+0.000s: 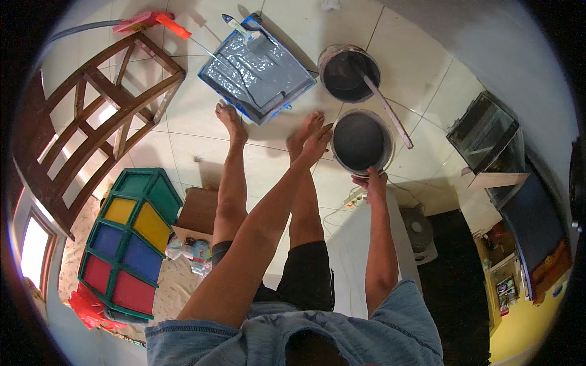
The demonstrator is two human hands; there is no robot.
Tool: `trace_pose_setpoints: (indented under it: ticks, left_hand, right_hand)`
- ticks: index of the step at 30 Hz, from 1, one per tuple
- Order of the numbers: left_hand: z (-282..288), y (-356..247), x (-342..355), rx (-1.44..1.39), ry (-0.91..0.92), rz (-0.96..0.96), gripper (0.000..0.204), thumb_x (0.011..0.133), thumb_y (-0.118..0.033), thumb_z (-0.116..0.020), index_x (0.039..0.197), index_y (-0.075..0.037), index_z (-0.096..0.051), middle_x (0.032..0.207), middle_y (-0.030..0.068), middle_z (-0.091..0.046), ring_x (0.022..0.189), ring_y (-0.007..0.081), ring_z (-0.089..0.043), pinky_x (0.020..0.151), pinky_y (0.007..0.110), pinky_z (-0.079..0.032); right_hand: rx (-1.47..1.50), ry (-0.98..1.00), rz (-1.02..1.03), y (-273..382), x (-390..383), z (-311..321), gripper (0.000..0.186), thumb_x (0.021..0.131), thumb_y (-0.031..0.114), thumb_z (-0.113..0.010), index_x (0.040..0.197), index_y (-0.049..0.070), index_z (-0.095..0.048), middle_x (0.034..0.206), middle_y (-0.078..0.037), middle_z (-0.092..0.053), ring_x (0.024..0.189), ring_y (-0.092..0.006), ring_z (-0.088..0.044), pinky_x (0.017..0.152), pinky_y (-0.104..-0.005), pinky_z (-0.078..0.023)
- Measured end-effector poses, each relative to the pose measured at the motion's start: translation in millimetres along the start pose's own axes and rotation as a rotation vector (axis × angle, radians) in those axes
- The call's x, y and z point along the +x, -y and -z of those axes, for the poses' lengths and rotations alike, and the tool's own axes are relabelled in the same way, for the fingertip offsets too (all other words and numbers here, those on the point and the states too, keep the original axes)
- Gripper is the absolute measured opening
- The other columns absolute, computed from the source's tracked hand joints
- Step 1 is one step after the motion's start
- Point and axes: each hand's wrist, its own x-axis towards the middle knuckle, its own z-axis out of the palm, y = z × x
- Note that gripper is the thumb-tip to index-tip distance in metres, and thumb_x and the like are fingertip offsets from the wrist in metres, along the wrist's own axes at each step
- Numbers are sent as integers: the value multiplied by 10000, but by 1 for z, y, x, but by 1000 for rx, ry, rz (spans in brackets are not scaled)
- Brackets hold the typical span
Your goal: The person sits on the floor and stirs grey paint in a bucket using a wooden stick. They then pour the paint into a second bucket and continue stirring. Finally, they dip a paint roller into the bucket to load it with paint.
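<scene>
In front of me a round bucket (pixel 389 146) of dark grey paint is held between my two hands. My left hand (pixel 316 146) is closed on its left rim, fingers along the outer side. My right hand (pixel 371 182) grips the near edge, thumb by the rim and fingers under the outside. Just beyond stands a second bucket (pixel 325 56) with dark grey contents; a long stirring stick (pixel 386 110) leans out of it. To the left lies a blue-edged paint tray (pixel 304 86) coated in wet grey paint, holding a roller (pixel 244 85) with an orange handle and a paintbrush (pixel 244 29).
My bare feet are on the tiled floor (pixel 415 79) near the tray. A wooden rack (pixel 116 91) and a multicoloured drawer unit (pixel 125 229) stand at the left. A glass tank (pixel 485 134) is at the right, and a grey-white surface (pixel 351 256) lies beside my right forearm.
</scene>
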Motion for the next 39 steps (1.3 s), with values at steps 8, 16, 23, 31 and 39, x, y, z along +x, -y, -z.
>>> trace_pose_setpoints:
  ticks: [8,16,23,31,39]
  left_hand:
    - [-23,-72,30,138,-146,400,605,925,-211,-590,1432,-67,-291,1353,120,-503,1019,178,-628,619,263,-582]
    - [-37,-172,65,356,-98,755,336,912,-256,-600,1162,-36,-556,992,81,-652,712,164,-675,590,306,-572]
    - [-19,-114,49,540,-87,511,486,873,-333,-652,1256,-75,-501,1067,107,-644,878,295,-658,713,399,-564]
    - [-20,-104,56,114,-137,622,418,878,-304,-641,1197,-60,-525,1039,106,-633,858,294,-648,676,402,-567]
    - [-23,-111,63,-89,-153,741,225,913,-201,-588,1032,-11,-605,939,83,-626,686,204,-643,538,344,-576]
  right_hand:
    - [-101,6,43,28,19,-16,360,922,205,-518,983,-149,-499,811,-230,-647,655,-303,-688,578,-363,-619]
    - [-152,-58,-20,47,18,-28,346,934,192,-487,981,-149,-522,803,-223,-649,645,-286,-687,563,-360,-615]
    - [-125,-15,-8,56,11,-35,321,931,180,-486,959,-137,-537,798,-214,-652,635,-266,-685,567,-356,-613]
    - [-123,-22,-7,62,7,-40,348,930,192,-502,958,-153,-537,792,-223,-656,634,-258,-686,576,-349,-613]
    - [-128,-13,3,63,6,-42,366,937,205,-504,949,-159,-543,783,-224,-659,623,-261,-684,568,-340,-612]
